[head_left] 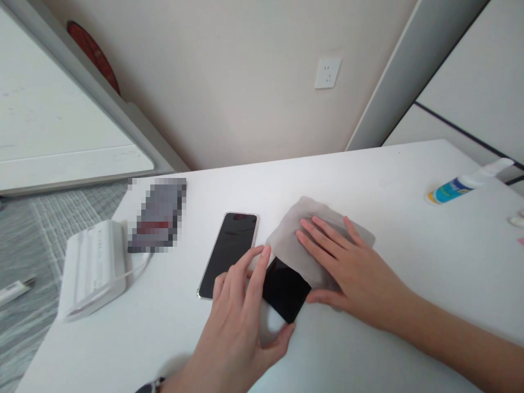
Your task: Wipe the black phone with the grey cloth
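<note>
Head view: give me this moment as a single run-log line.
right hand: flat on grey cloth | left hand: steadying dark device | phone: beside, on white table

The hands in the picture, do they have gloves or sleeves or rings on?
No gloves and no rings that show. The left hand and the right hand are bare, with short, plain nails. The right forearm is bare too, no sleeve. At the left wrist, by the bottom edge, something dark peeks in, maybe a band or cuff; too little shows to tell.
</note>
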A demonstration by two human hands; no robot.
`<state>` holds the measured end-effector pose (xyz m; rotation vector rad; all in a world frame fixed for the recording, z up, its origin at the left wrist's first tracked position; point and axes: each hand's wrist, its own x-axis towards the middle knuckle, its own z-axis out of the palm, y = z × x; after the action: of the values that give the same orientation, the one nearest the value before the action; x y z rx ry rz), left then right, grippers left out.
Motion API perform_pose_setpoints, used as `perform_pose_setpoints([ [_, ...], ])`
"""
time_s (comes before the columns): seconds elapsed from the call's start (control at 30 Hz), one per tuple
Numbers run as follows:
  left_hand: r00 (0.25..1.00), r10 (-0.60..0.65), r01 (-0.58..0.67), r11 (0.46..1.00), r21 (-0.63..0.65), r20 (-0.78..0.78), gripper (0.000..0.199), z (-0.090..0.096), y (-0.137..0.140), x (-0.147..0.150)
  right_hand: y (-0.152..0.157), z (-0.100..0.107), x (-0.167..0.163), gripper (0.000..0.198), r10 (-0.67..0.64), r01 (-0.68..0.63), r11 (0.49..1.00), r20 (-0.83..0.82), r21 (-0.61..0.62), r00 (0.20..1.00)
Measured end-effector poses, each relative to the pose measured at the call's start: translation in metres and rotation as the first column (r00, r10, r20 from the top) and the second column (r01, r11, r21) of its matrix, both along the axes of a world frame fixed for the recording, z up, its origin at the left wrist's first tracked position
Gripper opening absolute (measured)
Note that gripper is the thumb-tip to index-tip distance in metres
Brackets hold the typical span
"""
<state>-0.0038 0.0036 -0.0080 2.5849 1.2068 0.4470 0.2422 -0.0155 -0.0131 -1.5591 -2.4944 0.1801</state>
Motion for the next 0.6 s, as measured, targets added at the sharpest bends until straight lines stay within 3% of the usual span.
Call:
perform_pose_setpoints([
  [0.07,1.000,-0.007,0.007,1.000,0.000,0.000,0.106,0.0006,0.0002,0.0001,-0.0024,0.0008,-0.0023,0.103,0.100,-0.101,0.995,-0.027,-0.025,0.995],
  [0.17,1.000,-0.020,0.020,1.000,0.006,-0.010,0.109,0.0012,0.0012,0.0005,-0.0047,0.0024,-0.0059,0.101,0.334,-0.343,0.936,-0.106,-0.075,0.937],
  [0.23,1.000,-0.012,0.012,1.000,-0.003,-0.012,0.108,0.0013,0.0016,0.0008,-0.0013,0.0024,-0.0027,0.093,0.260,-0.267,0.962,-0.097,-0.061,0.961],
  [0.33,1.000,0.007,-0.007,0.999,-0.032,0.000,0.107,0.0013,0.0011,0.0007,0.0035,0.0012,0.0031,0.092,-0.003,0.003,1.000,-0.036,-0.001,0.999],
  [0.4,1.000,0.004,-0.004,0.999,-0.034,0.004,0.108,0.0012,0.0005,0.0005,0.0015,0.0008,0.0008,0.100,0.059,-0.060,0.998,-0.046,-0.016,0.997],
  [0.5,1.000,-0.010,0.010,1.000,-0.019,0.002,0.111,0.0018,0.0003,0.0005,-0.0039,0.0007,-0.0063,0.102,0.319,-0.330,0.940,-0.114,-0.090,0.941],
  [0.53,1.000,-0.009,0.009,1.000,-0.019,0.001,0.111,0.0022,0.0003,0.0008,-0.0042,0.0005,-0.0068,0.099,0.331,-0.343,0.934,-0.118,-0.100,0.936],
  [0.6,1.000,-0.003,0.003,1.000,-0.027,0.002,0.111,0.0029,0.0004,0.0013,-0.0020,-0.0005,-0.0042,0.092,0.202,-0.209,0.974,-0.081,-0.085,0.976],
])
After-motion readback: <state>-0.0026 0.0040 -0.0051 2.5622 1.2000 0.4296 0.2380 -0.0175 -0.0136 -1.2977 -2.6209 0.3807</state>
